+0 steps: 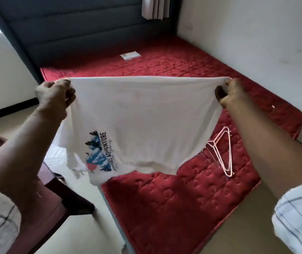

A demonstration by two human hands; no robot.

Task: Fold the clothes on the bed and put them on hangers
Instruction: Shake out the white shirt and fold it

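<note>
A red quilted bed [192, 208] fills most of the view, running from the near corner back to a dark padded headboard [73, 28], with a pale wall along its right side. A piece of dark wooden furniture [54, 198] stands on the floor just beside the bed's near left corner.

A white T-shirt [143, 116] hangs in the air above the near half of the bed, stretched wide between the two hands with its top edge pulled nearly straight. It has a blue, black and red print with the word "ADVENTURE" turned sideways at its lower left. Its lower edge droops over the bed's left edge; whether it touches the mattress cannot be told.

The left hand [54, 96] grips the shirt's upper left corner, its fingers [69, 94] curled tightly round bunched cloth. The right hand [232, 94] pinches the upper right corner, its fingers [220, 94] closed on the fabric. Both forearms are bare, with checked sleeves pushed up.

A small bundle of pink hangers [223, 153] lies flat on the bed below the right hand, its near end partly hidden by the shirt. A small white label [130, 55] lies on the mattress near the headboard.
</note>
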